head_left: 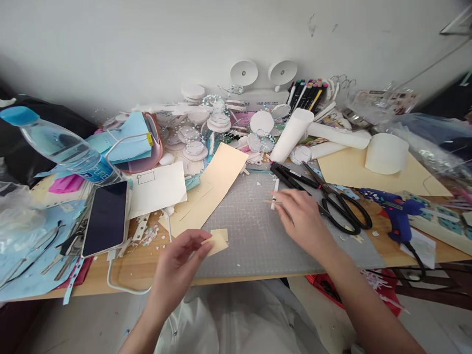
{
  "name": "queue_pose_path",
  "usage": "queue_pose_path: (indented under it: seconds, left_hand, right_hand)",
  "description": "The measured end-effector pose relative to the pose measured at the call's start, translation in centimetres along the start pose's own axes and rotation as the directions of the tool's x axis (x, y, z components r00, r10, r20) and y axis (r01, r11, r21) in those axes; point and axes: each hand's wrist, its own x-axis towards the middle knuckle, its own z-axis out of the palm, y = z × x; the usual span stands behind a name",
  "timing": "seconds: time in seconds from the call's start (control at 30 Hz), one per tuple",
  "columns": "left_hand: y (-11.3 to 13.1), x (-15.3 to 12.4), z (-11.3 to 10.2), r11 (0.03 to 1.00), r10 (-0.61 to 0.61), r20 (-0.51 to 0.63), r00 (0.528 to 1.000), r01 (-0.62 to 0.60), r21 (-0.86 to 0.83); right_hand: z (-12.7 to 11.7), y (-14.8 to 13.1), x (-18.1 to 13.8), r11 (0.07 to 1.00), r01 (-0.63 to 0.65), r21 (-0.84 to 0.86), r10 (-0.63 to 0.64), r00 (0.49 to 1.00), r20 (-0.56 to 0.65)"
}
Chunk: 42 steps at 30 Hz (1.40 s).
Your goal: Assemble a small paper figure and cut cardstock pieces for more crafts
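Between the thumb and fingers of my left hand [184,253] is a small cream paper piece [217,245], close to the front edge of the cutting mat. Another small cream piece shows just behind it, partly covered. My right hand [302,216] is over the grey cutting mat [243,211], its fingertips closed at a thin white stick [276,186] that looks like a pen. A fine tan sliver also shows by those fingertips; I cannot make out what it is. Black-handled scissors [341,206] and a black tool [291,177] lie just beyond the right hand.
A long cream card strip [217,182] crosses the mat's left side. Further left are a white card [158,189], a phone [106,219] and a water bottle [70,147]. A blue glue gun [398,211] lies right. White rolls [293,135] and paper discs crowd the back.
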Motion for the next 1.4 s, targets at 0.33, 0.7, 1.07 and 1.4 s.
queue_pose_path:
  seconds: [0.33,0.7,1.07,1.4]
  left_hand:
    - [-1.8,-2.4,-2.9,0.985,-0.172,-0.182,0.968,0.163,-0.063]
    - [-0.5,-1.2,-0.8,0.998,-0.023,-0.082,0.996,0.019,-0.058]
    - [0.7,-1.4,2.0,0.959,0.012,0.091,0.996,0.015,-0.283]
    - [1.0,-1.1,2.1,0.922,-0.153,0.171,0.973,0.203,-0.331]
  right_hand:
    - [5.9,-8.1,-0.6,0.952,0.076,0.295,-0.160,0.949,0.271]
    - [1.9,-7.6,-0.5,0.468,-0.350,0.812,0.081,0.931,0.355]
    - [1.7,-8.9,-2.1,0.309,-0.456,0.835,0.211,0.888,0.408]
    - [-1.4,-5.6,-4.2,0.716,-0.415,0.562,0.356,0.909,0.218]
